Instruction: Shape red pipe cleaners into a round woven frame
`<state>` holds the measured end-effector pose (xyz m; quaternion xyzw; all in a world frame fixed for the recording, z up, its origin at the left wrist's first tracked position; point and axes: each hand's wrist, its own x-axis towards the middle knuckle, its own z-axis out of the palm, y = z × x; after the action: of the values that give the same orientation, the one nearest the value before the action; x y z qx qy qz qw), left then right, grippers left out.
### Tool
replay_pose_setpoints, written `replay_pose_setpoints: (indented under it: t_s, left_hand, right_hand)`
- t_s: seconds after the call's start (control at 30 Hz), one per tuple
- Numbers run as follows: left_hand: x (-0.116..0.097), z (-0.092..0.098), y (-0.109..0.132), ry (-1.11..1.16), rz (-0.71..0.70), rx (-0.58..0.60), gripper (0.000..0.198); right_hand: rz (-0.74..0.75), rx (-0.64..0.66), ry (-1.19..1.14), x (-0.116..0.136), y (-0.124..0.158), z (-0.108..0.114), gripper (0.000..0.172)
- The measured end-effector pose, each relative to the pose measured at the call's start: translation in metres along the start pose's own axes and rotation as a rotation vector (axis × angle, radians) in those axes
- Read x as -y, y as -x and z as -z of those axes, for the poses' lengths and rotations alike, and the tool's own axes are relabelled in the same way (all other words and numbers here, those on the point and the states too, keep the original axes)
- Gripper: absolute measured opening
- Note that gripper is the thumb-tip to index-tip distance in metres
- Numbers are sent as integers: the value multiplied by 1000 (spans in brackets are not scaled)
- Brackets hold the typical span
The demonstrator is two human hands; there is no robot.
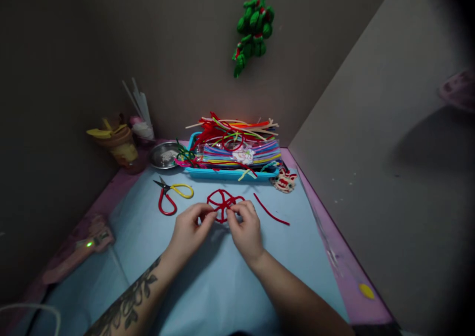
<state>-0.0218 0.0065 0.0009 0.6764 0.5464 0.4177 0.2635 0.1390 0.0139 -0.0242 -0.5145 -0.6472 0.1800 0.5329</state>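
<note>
Though roundish, red frame [223,205], curved strand [239,197] rightward.

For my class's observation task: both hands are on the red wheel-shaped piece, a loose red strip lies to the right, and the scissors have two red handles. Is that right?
Not quite: in the head view, the scissors have one red handle and one yellow handle. The left hand and right hand are on the red wheel-shaped piece, with the loose red strip to the right.
</note>
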Motion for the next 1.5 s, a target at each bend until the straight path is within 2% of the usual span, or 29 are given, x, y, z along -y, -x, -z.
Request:
replay_pose_setpoints:
  t_s: [0.1,0.23,0.4,0.5,0.57,0.67,0.83,1.0,1.1,1.2,1.37,1.5]
  left_hand:
    - [0,-8,4,46,45,47,19]
    - [2,-16,5,252,191,-23,28]
    - [0,-18,4,435,264,-12,33]
    - [0,-16,5,410,254,-35,30]
    - [1,-14,5,363,232,-42,27]
    - [2,-13,5,320,200,-31,23]
    - [-1,-13,4,370,207,-11,21]
    - [0,-15,3,433,268,-16,24]
    - [1,-15,4,445,288,-3,26]
    - [-2,-14,2,494,343,-14,35]
    - [-10,-14,-5,709,515,-3,70]
    - [-12,-12,-8,755,558,-61,83]
  right_hand:
    - [-18,-30,-6,1,0,-1,14]
    - [-31,-62,-26,3,1,-3,14]
    - [-31,4,-46,5,5,-6,15]
    - [18,41,-52,5,7,-4,9]
    - [89,2,4,4,6,0,7]
    - [174,-66,150,3,2,6,13]
    - [205,81,211,1,-2,7,8]
    - [217,46,208,-1,0,4,4]
    - [191,83,212,-1,0,4,6]
    - [173,97,206,0,-1,5,10]
    - [200,74,203,3,0,4,10]
    - [234,90,211,4,2,2,10]
